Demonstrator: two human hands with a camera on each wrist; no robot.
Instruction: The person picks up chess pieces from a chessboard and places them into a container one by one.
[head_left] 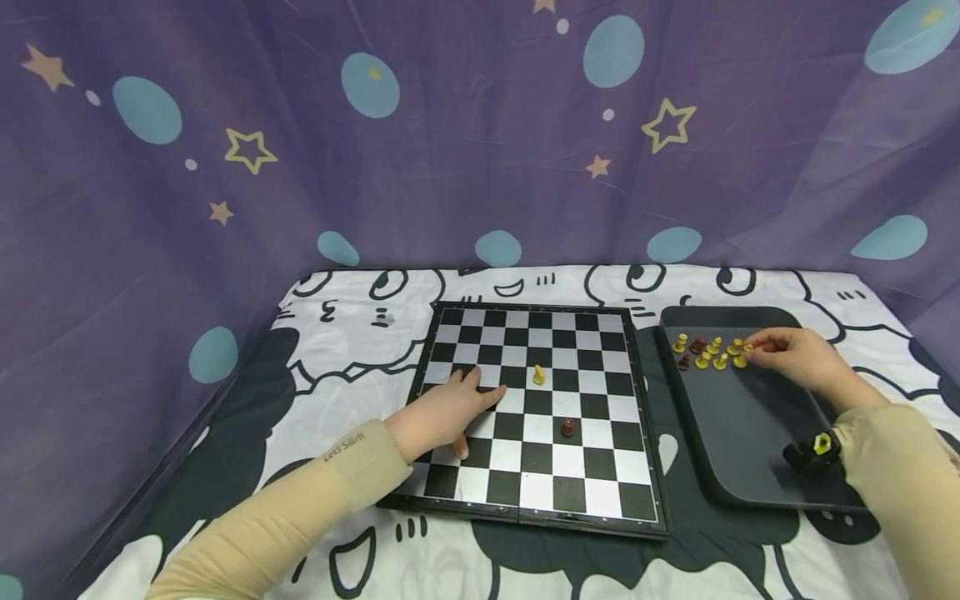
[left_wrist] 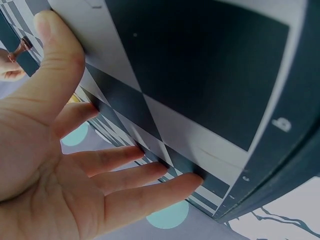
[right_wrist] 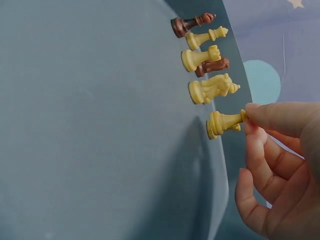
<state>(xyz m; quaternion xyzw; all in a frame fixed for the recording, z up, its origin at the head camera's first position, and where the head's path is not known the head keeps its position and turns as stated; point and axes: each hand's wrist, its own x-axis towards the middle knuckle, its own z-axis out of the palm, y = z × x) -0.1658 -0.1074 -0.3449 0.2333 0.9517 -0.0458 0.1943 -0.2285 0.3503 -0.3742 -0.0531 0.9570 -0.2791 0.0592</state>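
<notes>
My left hand (head_left: 447, 410) rests with spread fingertips on the left part of a black-and-white chessboard (head_left: 536, 482). In the left wrist view its fingers (left_wrist: 125, 157) are extended over the squares, holding nothing. At the right, my right hand (head_left: 798, 360) is over the far end of a dark grey tray (head_left: 750, 433). Thumb and fingers pinch the top of a yellow chess piece (right_wrist: 225, 122); its exact kind is partly hidden. Beside it stand other yellow pieces, including a rook (right_wrist: 200, 57), with a brown bishop (right_wrist: 192, 23) and another brown piece (right_wrist: 215, 66).
A yellow chess piece (head_left: 539, 376) and a brown chess piece (head_left: 567, 427) stand on the board's middle squares. The board and tray lie on a cartoon-patterned cloth (head_left: 360, 333). A purple curtain (head_left: 480, 167) hangs behind.
</notes>
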